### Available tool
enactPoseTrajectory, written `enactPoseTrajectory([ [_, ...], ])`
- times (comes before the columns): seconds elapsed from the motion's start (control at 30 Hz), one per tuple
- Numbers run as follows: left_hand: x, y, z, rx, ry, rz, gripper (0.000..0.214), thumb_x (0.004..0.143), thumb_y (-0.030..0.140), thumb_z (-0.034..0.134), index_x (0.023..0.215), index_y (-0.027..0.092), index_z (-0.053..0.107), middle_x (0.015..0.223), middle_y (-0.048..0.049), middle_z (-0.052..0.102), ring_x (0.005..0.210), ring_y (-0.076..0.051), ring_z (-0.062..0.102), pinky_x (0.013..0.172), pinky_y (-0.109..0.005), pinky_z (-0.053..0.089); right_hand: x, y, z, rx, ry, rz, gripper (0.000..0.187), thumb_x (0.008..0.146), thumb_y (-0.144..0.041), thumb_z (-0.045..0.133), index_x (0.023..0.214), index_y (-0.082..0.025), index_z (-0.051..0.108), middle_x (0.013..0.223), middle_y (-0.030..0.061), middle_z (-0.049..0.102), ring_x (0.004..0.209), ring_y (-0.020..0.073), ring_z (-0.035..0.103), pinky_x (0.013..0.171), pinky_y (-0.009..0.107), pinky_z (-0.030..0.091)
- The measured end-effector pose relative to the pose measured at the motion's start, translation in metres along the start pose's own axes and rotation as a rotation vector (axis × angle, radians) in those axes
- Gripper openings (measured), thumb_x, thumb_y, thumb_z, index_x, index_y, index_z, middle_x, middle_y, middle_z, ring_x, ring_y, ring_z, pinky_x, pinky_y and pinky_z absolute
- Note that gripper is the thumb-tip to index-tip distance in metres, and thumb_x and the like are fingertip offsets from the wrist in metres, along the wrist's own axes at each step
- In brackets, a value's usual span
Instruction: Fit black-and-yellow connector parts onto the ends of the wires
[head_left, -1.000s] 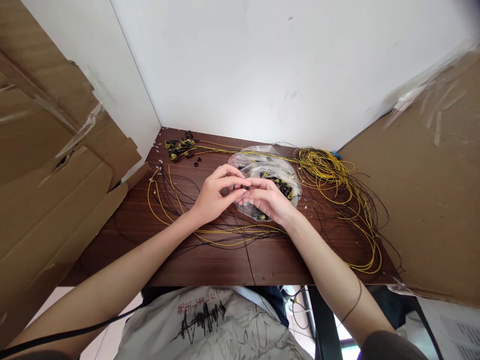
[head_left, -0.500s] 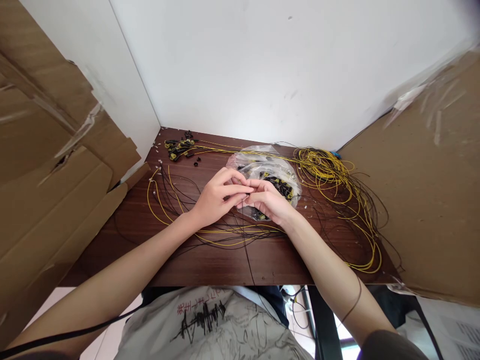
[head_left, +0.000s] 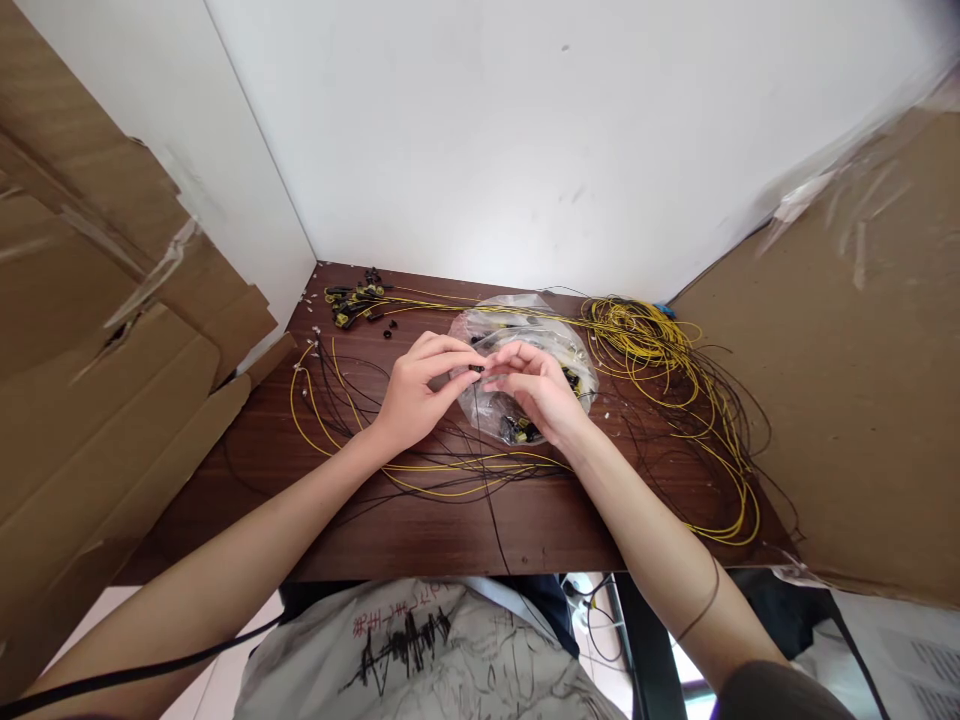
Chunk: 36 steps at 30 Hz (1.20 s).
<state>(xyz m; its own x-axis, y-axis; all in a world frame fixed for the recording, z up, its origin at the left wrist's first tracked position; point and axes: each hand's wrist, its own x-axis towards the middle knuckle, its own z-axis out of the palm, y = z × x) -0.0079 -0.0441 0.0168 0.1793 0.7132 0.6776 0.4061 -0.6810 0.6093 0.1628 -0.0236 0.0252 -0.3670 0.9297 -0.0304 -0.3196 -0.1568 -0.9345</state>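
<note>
My left hand (head_left: 424,390) pinches a small black connector piece (head_left: 476,369) between thumb and fingertips. From it a thin black wire (head_left: 487,480) runs down over the table edge toward my lap. Just right of the piece is my right hand (head_left: 536,390), its thumb and curled fingers apart, with nothing visible between them. Its fingertips come close to the left fingertips; whether they touch, I cannot tell. Beneath both hands lies a clear plastic bag (head_left: 487,408) with black and yellow connectors (head_left: 519,430) in it, partly hidden by my right hand.
A tangle of yellow and black wires (head_left: 637,330) lies at the right back. Wires with black and yellow connector ends (head_left: 352,305) lie at the left back. Cardboard panels (head_left: 112,350) flank the brown table (head_left: 420,540), with a white wall (head_left: 465,150) behind.
The fingertips of my right hand have parted and drawn slightly away from the black piece. My left hand has shifted a little left with it, and the piece shows more clearly.
</note>
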Motion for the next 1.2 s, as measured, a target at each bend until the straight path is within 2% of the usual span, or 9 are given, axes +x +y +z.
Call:
enactPoseTrajectory([
  [0.1, 0.001, 0.0, -0.002, -0.013, 0.019, -0.06, 0.013, 0.083, 0.019, 0.062, 0.092, 0.019, 0.072, 0.091, -0.0054, 0.069, 0.084, -0.017, 0.059, 0.079, -0.032, 0.045, 0.005, 0.001, -0.006, 0.019, 0.093, -0.145, 0.021, 0.049, 0.001, 0.052, 0.059, -0.017, 0.047, 0.062, -0.0051, 0.054, 0.061, 0.0084, 0.05, 0.056, 0.021, 0.041],
  [0.2, 0.001, 0.0, -0.003, -0.019, 0.031, -0.082, 0.013, 0.082, 0.019, 0.063, 0.091, 0.019, 0.072, 0.09, -0.005, 0.069, 0.083, -0.016, 0.058, 0.078, -0.031, 0.045, 0.007, -0.001, -0.011, 0.073, 0.153, -0.188, 0.022, 0.044, 0.003, 0.046, 0.053, -0.017, 0.042, 0.051, -0.0067, 0.045, 0.052, 0.0075, 0.042, 0.052, 0.021, 0.033],
  [0.53, 0.003, -0.001, -0.007, -0.058, 0.058, -0.114, 0.014, 0.081, 0.019, 0.064, 0.093, 0.02, 0.072, 0.09, -0.0051, 0.068, 0.088, -0.017, 0.059, 0.075, -0.03, 0.047, 0.005, -0.012, -0.01, 0.18, 0.195, -0.155, 0.019, 0.033, 0.0, 0.035, 0.042, -0.016, 0.031, 0.037, -0.0059, 0.027, 0.04, 0.0064, 0.025, 0.044, 0.022, 0.015],
  [0.8, 0.004, -0.002, -0.011, -0.053, 0.064, -0.133, 0.013, 0.081, 0.02, 0.065, 0.091, 0.02, 0.072, 0.089, -0.0059, 0.069, 0.086, -0.017, 0.06, 0.074, -0.03, 0.047, 0.005, -0.013, -0.013, 0.186, 0.189, -0.135, 0.02, 0.039, -0.002, 0.041, 0.04, -0.018, 0.03, 0.034, -0.0066, 0.023, 0.035, 0.0057, 0.019, 0.041, 0.022, 0.011],
  [0.9, 0.004, -0.003, -0.012, -0.068, 0.061, -0.141, 0.013, 0.081, 0.02, 0.064, 0.091, 0.02, 0.072, 0.088, -0.0058, 0.069, 0.085, -0.017, 0.06, 0.07, -0.029, 0.048, 0.005, -0.012, -0.015, 0.142, 0.226, -0.171, 0.019, 0.04, -0.002, 0.043, 0.042, -0.018, 0.033, 0.038, -0.0065, 0.027, 0.037, 0.0064, 0.024, 0.042, 0.023, 0.015],
  [1.0, 0.006, -0.003, -0.013, -0.082, 0.074, -0.172, 0.013, 0.081, 0.019, 0.063, 0.09, 0.019, 0.072, 0.087, -0.0058, 0.068, 0.083, -0.016, 0.059, 0.067, -0.027, 0.049, 0.004, -0.01, -0.014, -0.03, 0.219, -0.249, 0.016, 0.049, -0.003, 0.051, 0.053, -0.019, 0.051, 0.049, -0.0041, 0.048, 0.049, 0.0088, 0.043, 0.05, 0.023, 0.032],
  [1.1, 0.007, -0.001, -0.014, -0.106, 0.077, -0.208, 0.013, 0.08, 0.017, 0.063, 0.09, 0.018, 0.071, 0.086, -0.0055, 0.067, 0.076, -0.014, 0.058, 0.065, -0.025, 0.049, 0.002, -0.006, -0.006, -0.204, 0.098, -0.248, 0.014, 0.066, -0.012, 0.062, 0.076, -0.02, 0.066, 0.07, 0.0, 0.066, 0.07, 0.0134, 0.058, 0.07, 0.028, 0.045],
  [1.2, 0.007, 0.001, -0.013, -0.164, 0.039, -0.228, 0.016, 0.08, 0.017, 0.062, 0.094, 0.018, 0.069, 0.087, -0.0052, 0.065, 0.075, -0.013, 0.058, 0.067, -0.026, 0.05, 0.0, 0.002, 0.007, -0.236, -0.014, -0.129, 0.016, 0.076, -0.031, 0.065, 0.088, -0.02, 0.068, 0.079, 0.0026, 0.068, 0.078, 0.0164, 0.062, 0.074, 0.031, 0.049],
])
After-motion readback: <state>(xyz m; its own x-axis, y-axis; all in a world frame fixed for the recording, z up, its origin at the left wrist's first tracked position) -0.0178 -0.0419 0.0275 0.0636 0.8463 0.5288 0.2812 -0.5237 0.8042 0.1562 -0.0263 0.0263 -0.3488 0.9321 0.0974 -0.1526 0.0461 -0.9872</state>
